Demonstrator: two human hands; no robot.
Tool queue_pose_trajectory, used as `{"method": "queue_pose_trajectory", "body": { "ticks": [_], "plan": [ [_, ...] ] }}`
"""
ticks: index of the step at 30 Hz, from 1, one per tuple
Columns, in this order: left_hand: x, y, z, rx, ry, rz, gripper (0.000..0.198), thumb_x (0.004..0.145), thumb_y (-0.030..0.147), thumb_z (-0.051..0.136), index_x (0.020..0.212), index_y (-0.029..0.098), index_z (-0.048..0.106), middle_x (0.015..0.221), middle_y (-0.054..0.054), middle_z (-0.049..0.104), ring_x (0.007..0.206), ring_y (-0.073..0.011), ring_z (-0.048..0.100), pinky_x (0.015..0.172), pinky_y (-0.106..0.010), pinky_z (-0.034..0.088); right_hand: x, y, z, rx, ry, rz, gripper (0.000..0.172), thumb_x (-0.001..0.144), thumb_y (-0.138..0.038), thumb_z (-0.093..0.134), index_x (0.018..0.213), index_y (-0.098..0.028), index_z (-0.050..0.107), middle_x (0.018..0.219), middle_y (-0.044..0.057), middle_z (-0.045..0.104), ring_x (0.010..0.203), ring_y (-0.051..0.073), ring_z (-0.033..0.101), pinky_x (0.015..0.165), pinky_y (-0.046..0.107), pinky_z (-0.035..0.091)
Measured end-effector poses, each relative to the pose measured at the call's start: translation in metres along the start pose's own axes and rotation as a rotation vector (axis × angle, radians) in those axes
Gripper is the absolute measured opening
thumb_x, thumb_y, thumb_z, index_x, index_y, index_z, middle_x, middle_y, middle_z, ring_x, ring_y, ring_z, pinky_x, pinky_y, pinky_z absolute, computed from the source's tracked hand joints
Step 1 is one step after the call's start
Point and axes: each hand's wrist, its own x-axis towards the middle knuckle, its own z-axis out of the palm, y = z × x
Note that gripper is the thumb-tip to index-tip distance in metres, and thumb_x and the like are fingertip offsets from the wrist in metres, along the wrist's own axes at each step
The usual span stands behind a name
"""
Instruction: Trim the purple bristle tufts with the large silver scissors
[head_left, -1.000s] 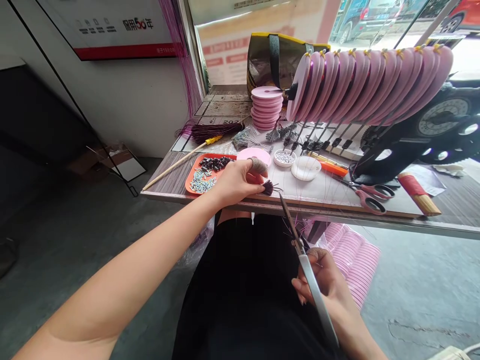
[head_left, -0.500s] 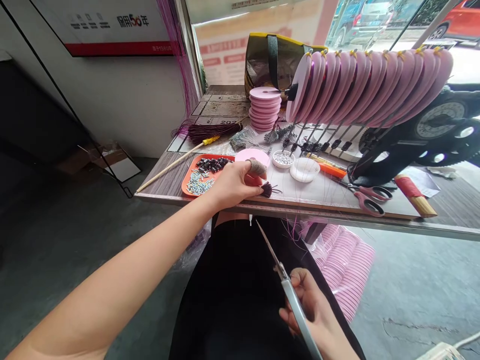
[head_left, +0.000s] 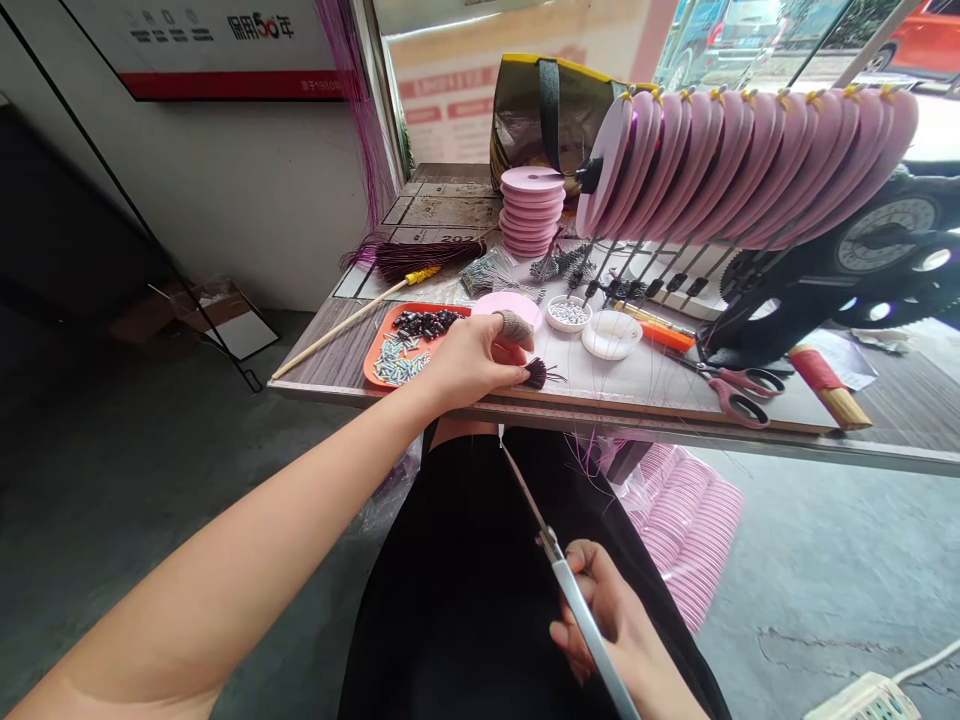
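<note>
My left hand (head_left: 480,362), with a grey-brown cover on one finger, rests over the table's front edge. Its fingers pinch a small bundle of dark thin strands (head_left: 537,374), whose ends fan out to the right. Lower down, over my lap, my right hand (head_left: 607,625) is closed around a slim tool (head_left: 592,622) with a long grey handle, a pivot and a narrow pointed metal tip. The tool is seen edge-on, so its exact kind is unclear. An orange tray (head_left: 369,362) of black beads and small pale metallic tubes sits left of my left hand, partly behind it.
A pink disc (head_left: 506,308), a dish of small silvery pieces (head_left: 568,314) and a white round lid (head_left: 611,336) lie behind. A row of pink spools (head_left: 750,165) hangs on a black machine (head_left: 810,270). Pink-handled scissors (head_left: 739,400) and a brush (head_left: 832,390) are at right.
My right hand and the slim tool have shifted slightly left. My left hand keeps its pinch on the dark strands, and the view has shifted slightly.
</note>
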Motion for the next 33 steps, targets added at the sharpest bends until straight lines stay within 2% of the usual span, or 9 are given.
{"method": "queue_pose_trajectory", "body": {
  "ticks": [12, 19, 25, 30, 33],
  "plan": [
    [0.003, 0.003, 0.0, -0.084, -0.026, -0.036, 0.024, 0.057, 0.012, 0.068, 0.078, 0.013, 0.057, 0.069, -0.002, 0.062, 0.068, -0.0153, 0.061, 0.065, -0.03, 0.051, -0.004, 0.001, 0.002, 0.057, -0.008, 0.027, 0.054, 0.064, -0.041, 0.072, 0.087, -0.026, 0.026, 0.052, -0.014, 0.03, 0.04, 0.002, 0.022, 0.037, 0.013, 0.027],
    [0.003, -0.001, -0.001, -0.093, -0.011, -0.057, 0.027, 0.057, 0.013, 0.069, 0.081, 0.014, 0.057, 0.072, -0.003, 0.062, 0.07, -0.0161, 0.062, 0.065, -0.031, 0.051, -0.001, 0.006, 0.002, 0.089, -0.025, 0.005, 0.058, 0.06, -0.046, 0.071, 0.087, -0.026, 0.024, 0.05, -0.015, 0.031, 0.035, 0.001, 0.022, 0.034, 0.013, 0.024],
    [-0.001, 0.006, -0.003, -0.098, -0.03, -0.064, 0.026, 0.059, 0.013, 0.066, 0.082, 0.014, 0.056, 0.071, -0.002, 0.062, 0.068, -0.0149, 0.062, 0.063, -0.029, 0.052, -0.001, 0.005, 0.003, 0.059, -0.031, -0.019, 0.06, 0.06, -0.05, 0.07, 0.095, -0.027, 0.027, 0.049, -0.015, 0.029, 0.035, 0.002, 0.019, 0.033, 0.013, 0.021],
    [-0.007, 0.011, -0.005, -0.029, -0.044, -0.008, 0.033, 0.058, 0.01, 0.063, 0.09, 0.015, 0.057, 0.08, -0.004, 0.063, 0.074, -0.0156, 0.062, 0.068, -0.028, 0.051, -0.004, 0.0, 0.004, -0.023, -0.016, -0.033, 0.064, 0.061, -0.051, 0.067, 0.107, -0.024, 0.033, 0.051, -0.011, 0.03, 0.039, 0.004, 0.022, 0.037, 0.016, 0.017],
    [-0.01, 0.009, 0.0, 0.071, 0.007, 0.031, 0.038, 0.055, 0.009, 0.065, 0.092, 0.017, 0.06, 0.086, -0.004, 0.064, 0.076, -0.016, 0.06, 0.072, -0.029, 0.049, -0.004, 0.001, 0.003, -0.009, 0.018, -0.023, 0.066, 0.06, -0.051, 0.068, 0.111, -0.024, 0.035, 0.052, -0.011, 0.028, 0.039, 0.004, 0.02, 0.038, 0.018, 0.015]
  ]
}}
